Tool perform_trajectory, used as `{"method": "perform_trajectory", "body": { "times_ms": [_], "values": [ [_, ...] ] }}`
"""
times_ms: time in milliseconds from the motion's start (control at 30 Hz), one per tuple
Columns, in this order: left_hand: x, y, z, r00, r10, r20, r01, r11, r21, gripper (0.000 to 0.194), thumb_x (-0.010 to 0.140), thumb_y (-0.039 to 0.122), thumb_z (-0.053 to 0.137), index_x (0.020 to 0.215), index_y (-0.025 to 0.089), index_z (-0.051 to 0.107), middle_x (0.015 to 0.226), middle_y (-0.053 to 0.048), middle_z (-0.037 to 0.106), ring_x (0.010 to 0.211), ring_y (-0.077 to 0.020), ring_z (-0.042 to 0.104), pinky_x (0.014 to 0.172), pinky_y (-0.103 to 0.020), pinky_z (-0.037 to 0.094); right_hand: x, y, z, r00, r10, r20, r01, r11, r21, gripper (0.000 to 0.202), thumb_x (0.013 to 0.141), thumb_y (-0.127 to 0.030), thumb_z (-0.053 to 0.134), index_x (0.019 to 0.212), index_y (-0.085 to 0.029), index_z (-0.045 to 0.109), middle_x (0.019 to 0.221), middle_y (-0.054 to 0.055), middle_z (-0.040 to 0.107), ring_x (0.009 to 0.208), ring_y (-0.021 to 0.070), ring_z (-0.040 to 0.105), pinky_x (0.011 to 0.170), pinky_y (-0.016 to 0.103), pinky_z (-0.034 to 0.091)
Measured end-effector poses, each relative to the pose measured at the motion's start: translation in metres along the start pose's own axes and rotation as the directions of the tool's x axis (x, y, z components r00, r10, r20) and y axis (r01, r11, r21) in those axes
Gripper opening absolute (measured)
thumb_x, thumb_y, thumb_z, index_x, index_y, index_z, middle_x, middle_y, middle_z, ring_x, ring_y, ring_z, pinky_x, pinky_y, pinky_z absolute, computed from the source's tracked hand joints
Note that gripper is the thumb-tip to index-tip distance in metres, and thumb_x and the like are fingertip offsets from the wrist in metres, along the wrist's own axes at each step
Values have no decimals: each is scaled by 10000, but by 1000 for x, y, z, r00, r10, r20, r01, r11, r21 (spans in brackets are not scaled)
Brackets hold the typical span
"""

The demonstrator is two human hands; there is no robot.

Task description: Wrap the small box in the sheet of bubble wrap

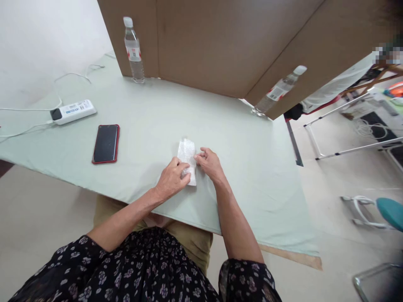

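Note:
A small white strip of bubble wrap (pixel 187 152), folded flat, lies on the cloth-covered table in front of me. My left hand (pixel 173 176) rests over its lower left part, with thumb and fingers bent around it. At the right edge of the wrap is my right hand (pixel 209 162), its fingers curled and its thumb and fingertip touching that edge. Whether anything is inside the wrap cannot be seen.
A phone (pixel 106 143) with a red edge lies to the left, near a white power bank (pixel 74 112) with cables. Two water bottles (pixel 134 54) (pixel 278 91) stand against a brown cardboard screen (pixel 201 46) at the back. A teal stool (pixel 390 212) is on the floor at right.

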State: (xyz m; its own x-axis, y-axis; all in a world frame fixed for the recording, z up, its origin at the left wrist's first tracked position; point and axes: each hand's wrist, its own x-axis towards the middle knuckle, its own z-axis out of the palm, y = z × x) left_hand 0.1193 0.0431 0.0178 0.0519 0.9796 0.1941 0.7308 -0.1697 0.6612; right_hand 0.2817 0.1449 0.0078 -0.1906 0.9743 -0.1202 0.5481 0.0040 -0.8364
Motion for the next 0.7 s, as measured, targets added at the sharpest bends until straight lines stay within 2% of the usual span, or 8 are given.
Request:
{"method": "perform_trajectory", "body": {
  "times_ms": [100, 167, 333, 433, 533, 633, 700],
  "values": [
    [0, -1, 1, 1000, 4, -8, -4, 1000, -2, 297, 843, 235, 623, 1117, 159, 707, 992, -64, 538, 821, -178, 604, 829, -337, 563, 16, 0, 6, 998, -1, 62, -2, 999, 33, 532, 728, -374, 720, 1195, -132, 640, 776, 14, 679, 650, 147, 591, 585, 264, 469],
    [0, -1, 2, 1000, -1, -11, 1, 1000, -9, 290, 837, 233, 629, 1109, 166, 706, 991, -60, 543, 813, -173, 602, 821, -328, 561, 21, -2, 10, 996, -19, 88, 12, 997, 76, 448, 687, -382, 746, 1063, -147, 680, 689, -26, 621, 617, 132, 546, 549, 244, 428],
    [2, -1, 0, 999, -33, 4, 33, 999, -38, 286, 830, 235, 640, 1099, 163, 701, 983, -51, 555, 745, -152, 579, 801, -322, 555, 19, -6, 17, 987, -89, 136, 60, 977, 202, 236, 681, -397, 712, 729, -173, 659, 616, -48, 543, 614, 119, 486, 548, 237, 379],
    [3, -1, -3, 999, -43, 20, 44, 998, -49, 286, 834, 241, 635, 1097, 148, 695, 970, -53, 554, 745, -157, 575, 818, -332, 546, 10, -12, 14, 978, -146, 148, 93, 944, 317, 226, 717, -402, 693, 731, -177, 685, 665, -33, 587, 663, 134, 526, 621, 258, 424],
    [0, -1, -4, 999, -50, 20, 51, 996, -78, 256, 836, 244, 635, 1075, 159, 676, 945, -45, 553, 766, -164, 582, 826, -333, 537, -4, -17, 5, 957, -262, 125, 185, 881, 435, 192, 737, -372, 726, 791, -189, 743, 773, -11, 652, 766, 157, 587, 739, 292, 464],
    [-5, -2, -1, 990, -121, -70, 114, 989, -98, 294, 813, 261, 673, 1085, 161, 622, 963, -50, 567, 842, -190, 596, 850, -351, 530, -21, -18, -3, 931, -340, 133, 254, 865, 433, 177, 782, -378, 733, 816, -209, 773, 854, 13, 699, 846, 185, 636, 805, 320, 486],
    [-6, -4, 2, 972, -175, -159, 160, 982, -104, 418, 781, 292, 722, 1148, 155, 576, 1009, -68, 576, 918, -219, 597, 881, -381, 526, -31, -16, -5, 916, -375, 141, 293, 867, 404, 181, 811, -391, 724, 814, -219, 782, 899, 29, 728, 894, 202, 665, 846, 339, 504]
  ]
}}
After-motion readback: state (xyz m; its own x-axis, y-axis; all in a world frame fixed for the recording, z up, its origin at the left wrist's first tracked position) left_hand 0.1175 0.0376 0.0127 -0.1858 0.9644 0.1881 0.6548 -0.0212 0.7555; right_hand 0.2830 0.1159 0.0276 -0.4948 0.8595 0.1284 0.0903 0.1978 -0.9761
